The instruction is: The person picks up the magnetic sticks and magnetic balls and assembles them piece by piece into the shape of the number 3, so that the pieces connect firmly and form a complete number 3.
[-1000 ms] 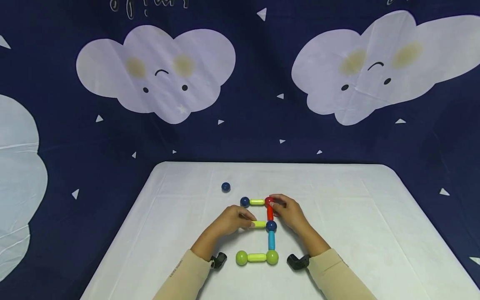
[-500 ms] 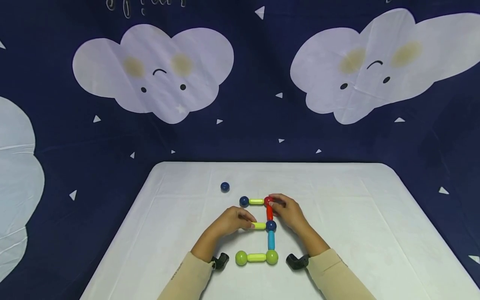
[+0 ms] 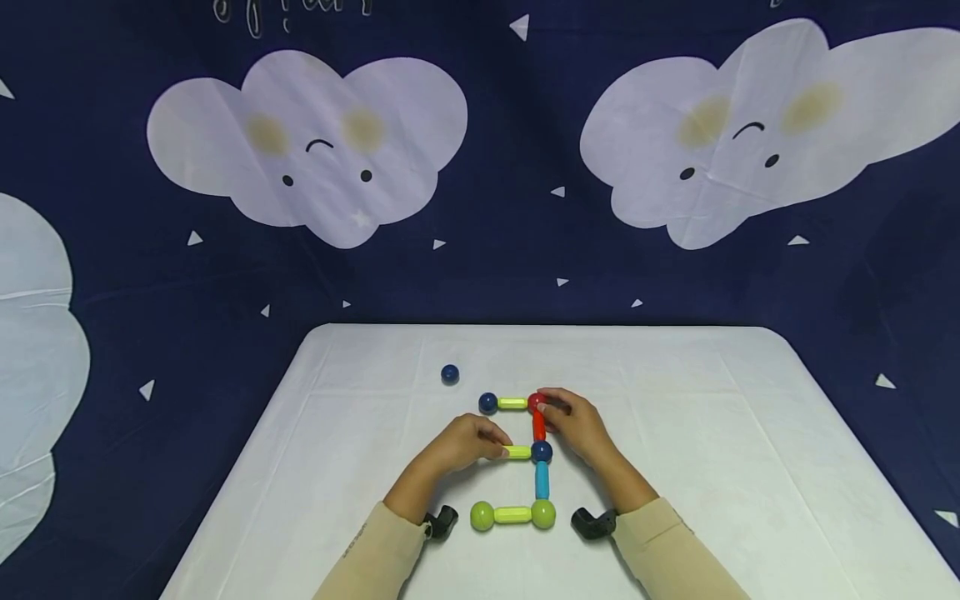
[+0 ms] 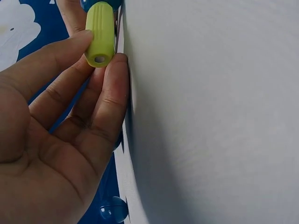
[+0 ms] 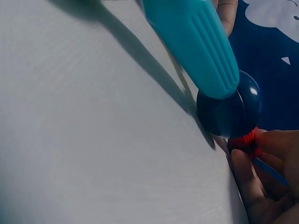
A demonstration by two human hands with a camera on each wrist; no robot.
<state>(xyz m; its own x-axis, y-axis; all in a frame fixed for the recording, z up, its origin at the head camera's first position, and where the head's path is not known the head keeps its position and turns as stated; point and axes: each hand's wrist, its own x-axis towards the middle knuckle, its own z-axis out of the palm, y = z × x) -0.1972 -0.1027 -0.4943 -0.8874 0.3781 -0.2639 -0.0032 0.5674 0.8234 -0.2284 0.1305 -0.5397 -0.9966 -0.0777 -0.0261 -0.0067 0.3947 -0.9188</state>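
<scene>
A shape of magnetic rods and balls lies on the table in the head view. My left hand (image 3: 467, 442) pinches a yellow-green magnetic rod (image 4: 99, 37) between thumb and fingers; its near end is bare and its far end meets a dark blue ball (image 3: 542, 452). My right hand (image 3: 581, 423) holds the red ball (image 3: 536, 402) at the top corner, fingers beside the red rod (image 3: 539, 427). A light blue rod (image 5: 201, 46) joins the middle blue ball to a green ball (image 3: 543, 514). From there a yellow-green rod (image 3: 513, 515) leads to another green ball (image 3: 482, 516).
At the top, a yellow-green rod (image 3: 513, 403) links the red ball to a blue ball (image 3: 488, 403). One loose blue ball (image 3: 450, 374) sits farther back left on the white table (image 3: 675, 400). A dark cloud-print cloth (image 3: 517, 275) hangs behind.
My left hand and the rod it pinches have shifted slightly toward me. The right hand keeps its hold, and the other pieces stay nearly where they were.
</scene>
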